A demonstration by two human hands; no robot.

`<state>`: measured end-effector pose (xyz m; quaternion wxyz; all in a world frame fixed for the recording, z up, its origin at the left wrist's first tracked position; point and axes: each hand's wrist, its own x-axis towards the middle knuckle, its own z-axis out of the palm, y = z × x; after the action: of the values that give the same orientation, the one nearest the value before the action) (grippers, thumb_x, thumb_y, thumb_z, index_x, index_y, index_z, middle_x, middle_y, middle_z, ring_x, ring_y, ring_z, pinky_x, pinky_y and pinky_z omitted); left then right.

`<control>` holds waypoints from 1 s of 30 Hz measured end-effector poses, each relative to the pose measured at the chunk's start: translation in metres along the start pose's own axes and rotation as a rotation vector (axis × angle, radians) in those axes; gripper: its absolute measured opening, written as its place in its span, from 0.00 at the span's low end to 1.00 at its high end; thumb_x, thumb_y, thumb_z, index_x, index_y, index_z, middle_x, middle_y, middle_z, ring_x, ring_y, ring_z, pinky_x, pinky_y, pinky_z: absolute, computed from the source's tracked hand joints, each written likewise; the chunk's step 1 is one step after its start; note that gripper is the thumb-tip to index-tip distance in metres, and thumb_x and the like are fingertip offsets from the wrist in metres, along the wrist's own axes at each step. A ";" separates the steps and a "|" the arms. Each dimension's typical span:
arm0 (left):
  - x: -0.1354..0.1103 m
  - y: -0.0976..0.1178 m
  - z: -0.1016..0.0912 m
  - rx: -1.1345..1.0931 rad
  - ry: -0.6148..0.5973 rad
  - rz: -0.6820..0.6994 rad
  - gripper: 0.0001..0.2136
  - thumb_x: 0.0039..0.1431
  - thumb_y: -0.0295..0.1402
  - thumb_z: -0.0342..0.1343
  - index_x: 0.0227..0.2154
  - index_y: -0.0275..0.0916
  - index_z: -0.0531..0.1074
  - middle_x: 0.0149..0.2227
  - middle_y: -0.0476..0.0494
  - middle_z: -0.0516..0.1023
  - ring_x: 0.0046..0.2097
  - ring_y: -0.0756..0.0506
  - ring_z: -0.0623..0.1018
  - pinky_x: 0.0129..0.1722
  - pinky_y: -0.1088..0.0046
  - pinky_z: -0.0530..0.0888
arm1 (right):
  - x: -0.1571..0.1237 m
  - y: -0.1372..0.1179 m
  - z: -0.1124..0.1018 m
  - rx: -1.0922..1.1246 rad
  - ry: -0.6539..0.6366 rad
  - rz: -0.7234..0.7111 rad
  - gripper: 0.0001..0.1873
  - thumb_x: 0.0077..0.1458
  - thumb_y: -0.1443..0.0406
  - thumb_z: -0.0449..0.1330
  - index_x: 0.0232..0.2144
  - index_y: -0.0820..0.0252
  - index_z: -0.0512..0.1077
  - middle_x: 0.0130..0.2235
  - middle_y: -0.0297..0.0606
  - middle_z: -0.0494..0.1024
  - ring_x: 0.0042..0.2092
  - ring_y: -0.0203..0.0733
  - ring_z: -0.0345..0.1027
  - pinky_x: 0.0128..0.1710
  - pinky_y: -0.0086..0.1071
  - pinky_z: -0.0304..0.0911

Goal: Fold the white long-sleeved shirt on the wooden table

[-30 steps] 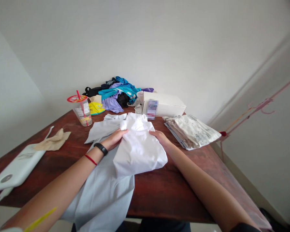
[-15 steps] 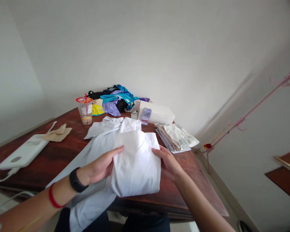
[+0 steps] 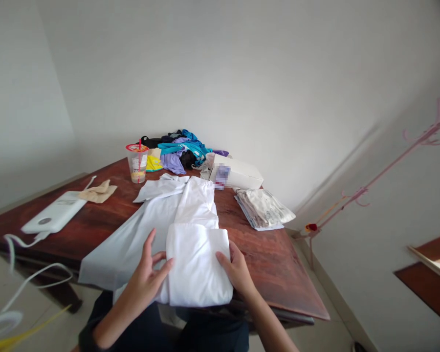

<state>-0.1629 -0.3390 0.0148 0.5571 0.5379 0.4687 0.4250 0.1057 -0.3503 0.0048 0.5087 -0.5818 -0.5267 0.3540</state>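
Observation:
A folded white garment (image 3: 198, 259) lies at the near edge of the dark wooden table (image 3: 271, 254), with more white cloth stretching away from it. It rests on a pale blue shirt (image 3: 132, 239) spread flat and hanging over the edge. My left hand (image 3: 148, 274) grips the folded piece's left side, thumb on top, other fingers spread. My right hand (image 3: 236, 269) holds its right side, thumb on the cloth.
A folded patterned cloth (image 3: 262, 208) lies to the right, a white box (image 3: 238, 173) behind it. A heap of coloured clothes (image 3: 181, 149) and a plastic cup with a straw (image 3: 137, 164) stand at the back. A white power bank (image 3: 55, 217) with cable and a beige rag (image 3: 99, 190) lie left.
Both hands have drawn the folded white garment toward me, from mid-table to the near edge. The camera has pulled back and shifted.

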 end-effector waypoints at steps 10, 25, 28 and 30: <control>-0.011 -0.014 -0.017 0.596 -0.016 0.349 0.41 0.68 0.40 0.52 0.73 0.53 0.30 0.59 0.34 0.73 0.23 0.52 0.74 0.33 0.71 0.79 | -0.006 0.014 0.001 0.073 0.039 0.039 0.33 0.54 0.58 0.66 0.59 0.58 0.63 0.52 0.48 0.79 0.45 0.53 0.77 0.44 0.43 0.74; -0.030 -0.020 -0.058 0.936 -0.285 0.596 0.49 0.50 0.17 0.55 0.71 0.65 0.47 0.74 0.52 0.40 0.64 0.31 0.70 0.58 0.56 0.74 | -0.001 0.005 -0.004 0.168 -0.011 0.092 0.28 0.53 0.58 0.67 0.55 0.58 0.70 0.52 0.46 0.79 0.51 0.53 0.75 0.52 0.44 0.70; -0.023 -0.015 -0.056 1.040 -0.269 0.653 0.47 0.52 0.16 0.49 0.71 0.64 0.47 0.74 0.54 0.42 0.67 0.33 0.67 0.61 0.54 0.71 | -0.001 0.003 -0.005 0.149 -0.018 0.082 0.28 0.54 0.58 0.67 0.56 0.58 0.69 0.53 0.47 0.79 0.52 0.54 0.75 0.52 0.45 0.70; -0.017 -0.009 -0.052 1.126 -0.214 0.680 0.48 0.51 0.14 0.47 0.71 0.63 0.47 0.74 0.53 0.41 0.68 0.33 0.64 0.63 0.50 0.68 | -0.001 0.004 -0.007 0.107 -0.011 0.066 0.31 0.54 0.58 0.67 0.57 0.59 0.67 0.53 0.48 0.79 0.50 0.54 0.76 0.50 0.46 0.71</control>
<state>-0.2170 -0.3454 0.0083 0.0697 0.9037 0.3656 0.2116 0.1127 -0.3526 0.0026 0.5243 -0.5688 -0.4901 0.4016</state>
